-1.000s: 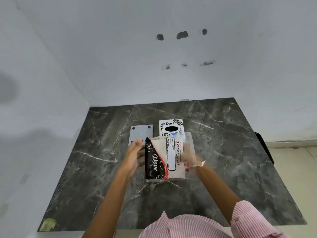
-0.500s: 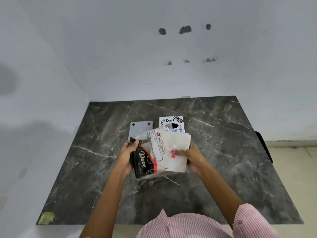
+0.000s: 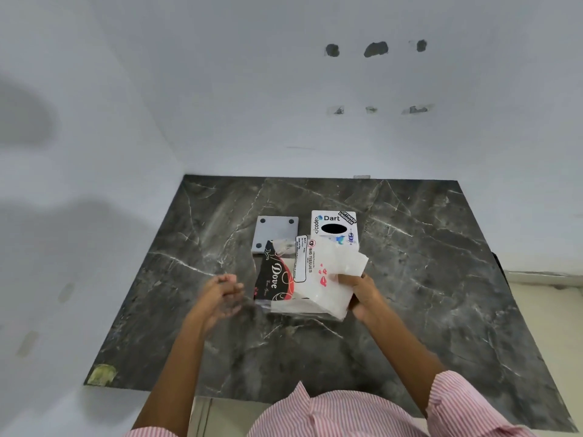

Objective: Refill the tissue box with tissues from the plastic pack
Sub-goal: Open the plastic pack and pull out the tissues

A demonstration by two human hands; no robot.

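- Right hand (image 3: 362,293) gripping tissues (image 3: 339,272) at pack (image 3: 290,275) mouth, above tabletop (image 3: 441,279).
- Left hand (image 3: 222,293) loose, empty, just left of pack.
- Box (image 3: 334,227) just beyond, nearer right hand.

The plastic pack (image 3: 285,272) is clear film printed with a black and red "Dove" panel and a "BIG TISSUES" label, its far end crumpled. A white tissue stack (image 3: 331,279) juts from its right side, seemingly partway out. Just behind, the white tissue box (image 3: 334,227) lies flat on the marble, its dark oval slot facing up, stickers around it.
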